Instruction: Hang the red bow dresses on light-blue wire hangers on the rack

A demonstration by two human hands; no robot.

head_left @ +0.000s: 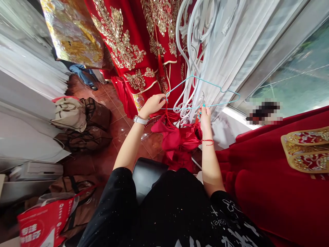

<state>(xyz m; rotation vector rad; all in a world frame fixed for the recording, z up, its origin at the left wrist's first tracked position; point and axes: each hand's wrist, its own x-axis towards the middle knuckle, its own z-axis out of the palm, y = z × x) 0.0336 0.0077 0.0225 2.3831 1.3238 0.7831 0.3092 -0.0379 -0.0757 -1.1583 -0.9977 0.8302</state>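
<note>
A thin turquoise wire hanger hangs in front of a white ornate metal stand. My left hand, with a white watch on the wrist, is closed in a pinch at the hanger's left end, on a strap of the red satin garment that hangs below. My right hand, with a red string on the wrist, is closed on the hanger's lower bar and the garment's other strap.
Red gowns with gold embroidery hang behind. White sheer fabric and a window are to the right. Red velvet with gold trim lies at right. Bags and a red shopping bag sit on the tiled floor at left.
</note>
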